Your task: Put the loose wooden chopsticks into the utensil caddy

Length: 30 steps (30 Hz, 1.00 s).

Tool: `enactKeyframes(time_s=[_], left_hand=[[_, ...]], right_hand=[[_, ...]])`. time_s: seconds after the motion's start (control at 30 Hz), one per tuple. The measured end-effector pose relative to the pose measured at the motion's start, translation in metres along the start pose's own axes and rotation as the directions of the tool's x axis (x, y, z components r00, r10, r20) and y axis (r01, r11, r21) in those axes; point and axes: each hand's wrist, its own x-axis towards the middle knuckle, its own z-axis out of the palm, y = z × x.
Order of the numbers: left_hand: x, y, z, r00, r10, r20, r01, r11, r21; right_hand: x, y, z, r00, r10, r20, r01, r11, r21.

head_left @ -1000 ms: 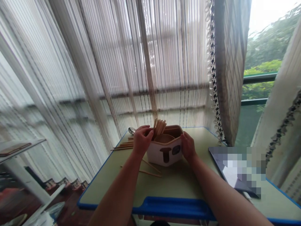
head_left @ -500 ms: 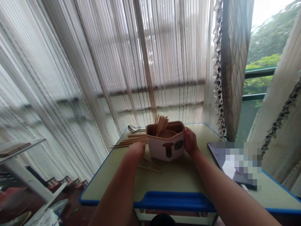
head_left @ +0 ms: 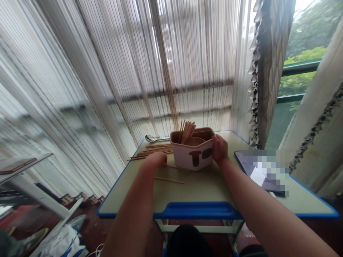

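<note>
Head view: from my own head, facing forward and down.
Nearest: my forearms point(head_left: 134, 207), cut by the bottom edge.
Middle: my hands point(head_left: 220, 148) over the surface point(head_left: 203, 190), seen from its near side.
Far: the striped curtain point(head_left: 128, 53), across the upper part.
Sides: wide enough for a white shelf point(head_left: 40, 159) left, a green railing point(head_left: 301, 68) right.

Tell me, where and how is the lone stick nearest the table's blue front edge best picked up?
Probably pinch the stick across its middle, from straight above: it is thin, lies flat on the table and sits apart from the box, leaving both long sides reachable.
</note>
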Motion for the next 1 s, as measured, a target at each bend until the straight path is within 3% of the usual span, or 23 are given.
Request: enactKeyframes(time_s=[0.07, 0.17, 0.23, 0.3, 0.33, 0.43, 0.57, 0.67, 0.8, 1.0], left_hand=[[-0.002, 0.009, -0.008, 0.973, -0.003, 0.231, -0.007, 0.999, 0.041], [-0.005, 0.027, -0.023, 0.878, 0.072, 0.473, -0.060, 0.997, -0.041], [-0.008, 0.041, -0.032, 0.823, 0.161, 0.544, -0.060, 0.978, -0.198], [-0.012, 0.054, -0.038, 0.797, 0.259, 0.546, -0.058, 0.932, -0.357], [-0.013, 0.060, -0.040, 0.809, 0.300, 0.506, -0.065, 0.900, -0.430], [-0.017, 0.072, -0.042, 0.900, 0.326, 0.291, -0.074, 0.770, -0.634], [-0.019, 0.075, -0.043, 0.968, 0.222, 0.121, -0.030, 0.578, -0.815], [-0.016, 0.072, -0.044, 0.993, 0.116, -0.037, -0.086, 0.449, -0.889], [-0.006, 0.065, -0.046, 0.959, -0.034, -0.282, -0.248, 0.383, -0.890], [0.006, 0.058, -0.046, 0.852, -0.156, -0.500, -0.404, 0.412, -0.817]], right_hand=[[0.000, 0.000, -0.002, 1.000, 0.000, -0.008, 0.000, 1.000, -0.024], [0.001, -0.001, -0.003, 1.000, 0.015, -0.018, -0.016, 0.999, -0.041], [0.001, -0.002, -0.003, 0.999, 0.028, -0.019, -0.029, 0.999, -0.035], [0.001, -0.002, -0.002, 0.999, 0.030, -0.016, -0.031, 0.999, -0.031], [0.001, -0.002, -0.001, 0.999, 0.029, -0.015, -0.029, 0.999, -0.027], [0.000, -0.001, 0.001, 1.000, 0.025, -0.005, -0.025, 1.000, 0.008], [-0.001, 0.002, 0.004, 0.999, 0.037, 0.006, -0.038, 0.998, 0.053], [-0.002, 0.003, 0.005, 0.999, 0.039, 0.030, -0.041, 0.996, 0.080], [-0.005, 0.002, 0.007, 0.997, 0.033, 0.063, -0.042, 0.988, 0.147], [-0.009, -0.003, 0.012, 0.994, 0.032, 0.107, -0.052, 0.979, 0.195]])
